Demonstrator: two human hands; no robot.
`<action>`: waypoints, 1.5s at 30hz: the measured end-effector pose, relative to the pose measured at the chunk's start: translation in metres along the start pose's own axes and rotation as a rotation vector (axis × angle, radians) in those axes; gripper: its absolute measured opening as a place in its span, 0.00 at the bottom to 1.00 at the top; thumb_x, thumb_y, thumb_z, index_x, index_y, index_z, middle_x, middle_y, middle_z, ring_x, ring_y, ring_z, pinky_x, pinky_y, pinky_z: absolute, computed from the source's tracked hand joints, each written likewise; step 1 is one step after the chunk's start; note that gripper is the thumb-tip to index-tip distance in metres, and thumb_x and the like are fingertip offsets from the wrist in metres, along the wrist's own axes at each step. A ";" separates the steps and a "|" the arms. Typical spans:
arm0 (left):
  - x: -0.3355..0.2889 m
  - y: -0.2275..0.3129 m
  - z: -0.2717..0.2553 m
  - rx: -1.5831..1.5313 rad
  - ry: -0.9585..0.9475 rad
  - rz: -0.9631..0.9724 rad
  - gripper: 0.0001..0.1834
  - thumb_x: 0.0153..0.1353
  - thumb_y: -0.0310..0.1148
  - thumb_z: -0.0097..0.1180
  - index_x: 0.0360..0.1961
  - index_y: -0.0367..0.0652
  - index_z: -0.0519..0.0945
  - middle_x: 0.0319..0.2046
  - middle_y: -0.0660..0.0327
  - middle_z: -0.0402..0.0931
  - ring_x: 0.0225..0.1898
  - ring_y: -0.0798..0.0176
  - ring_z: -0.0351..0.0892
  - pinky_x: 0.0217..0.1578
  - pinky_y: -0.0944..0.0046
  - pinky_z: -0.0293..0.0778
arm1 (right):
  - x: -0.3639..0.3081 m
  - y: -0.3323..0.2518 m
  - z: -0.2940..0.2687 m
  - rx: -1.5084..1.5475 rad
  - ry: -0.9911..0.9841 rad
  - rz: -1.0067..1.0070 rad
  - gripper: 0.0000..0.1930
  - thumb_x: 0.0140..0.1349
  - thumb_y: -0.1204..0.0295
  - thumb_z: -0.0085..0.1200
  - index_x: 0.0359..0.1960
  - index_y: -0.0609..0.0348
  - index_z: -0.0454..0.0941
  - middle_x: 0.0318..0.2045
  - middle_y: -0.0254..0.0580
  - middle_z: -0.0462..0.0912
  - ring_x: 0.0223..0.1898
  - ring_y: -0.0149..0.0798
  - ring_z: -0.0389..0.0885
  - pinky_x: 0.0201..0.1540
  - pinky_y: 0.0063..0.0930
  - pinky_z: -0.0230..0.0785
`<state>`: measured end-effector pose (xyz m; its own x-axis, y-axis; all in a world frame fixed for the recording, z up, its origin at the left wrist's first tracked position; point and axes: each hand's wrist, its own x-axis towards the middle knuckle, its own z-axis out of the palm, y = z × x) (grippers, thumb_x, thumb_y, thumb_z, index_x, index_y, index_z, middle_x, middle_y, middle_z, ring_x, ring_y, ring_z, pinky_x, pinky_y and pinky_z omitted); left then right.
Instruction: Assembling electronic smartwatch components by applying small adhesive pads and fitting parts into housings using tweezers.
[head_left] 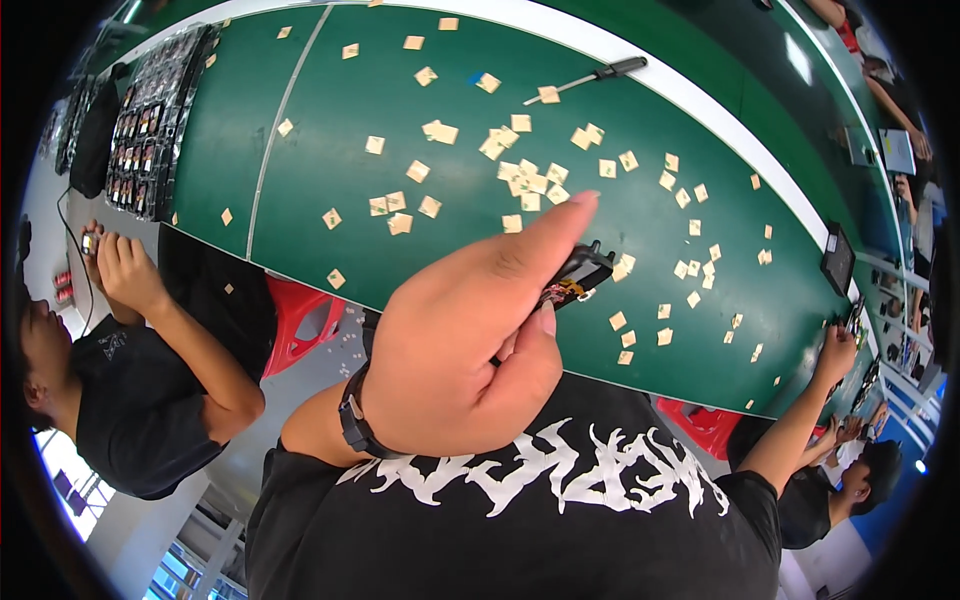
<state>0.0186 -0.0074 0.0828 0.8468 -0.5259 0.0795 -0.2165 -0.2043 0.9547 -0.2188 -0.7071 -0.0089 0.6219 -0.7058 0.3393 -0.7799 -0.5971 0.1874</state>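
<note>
My left hand, with a dark band on its wrist, is closed in front of me over the green table. Between its thumb and fingers it grips a small black plastic housing with a circuit part showing inside; most of it is hidden by the hand. Far to the right, my right hand reaches to the table's end beside dark parts. Its fingers look bent together there, and what they hold is too small to make out. Many small cream square pads lie scattered on the table.
A screwdriver with a black handle lies along the far side. A black box stands at the right edge. Trays of small black parts are at the far left. Co-workers sit at left and right, near red stools.
</note>
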 end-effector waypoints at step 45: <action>0.011 -0.067 0.016 -0.927 -0.156 -0.385 0.15 0.73 0.33 0.50 0.55 0.36 0.72 0.44 0.54 0.80 0.30 0.71 0.73 0.25 0.72 0.66 | -0.202 -0.420 -0.249 1.079 -0.098 -1.152 0.11 0.52 0.72 0.64 0.37 0.56 0.80 0.27 0.35 0.73 0.26 0.40 0.78 0.26 0.33 0.70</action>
<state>0.0348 -0.0124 0.0152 0.6925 -0.6748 -0.2551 0.5758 0.3040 0.7590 -0.0344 -0.2190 0.0734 0.8561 0.3042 0.4177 0.4834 -0.7572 -0.4393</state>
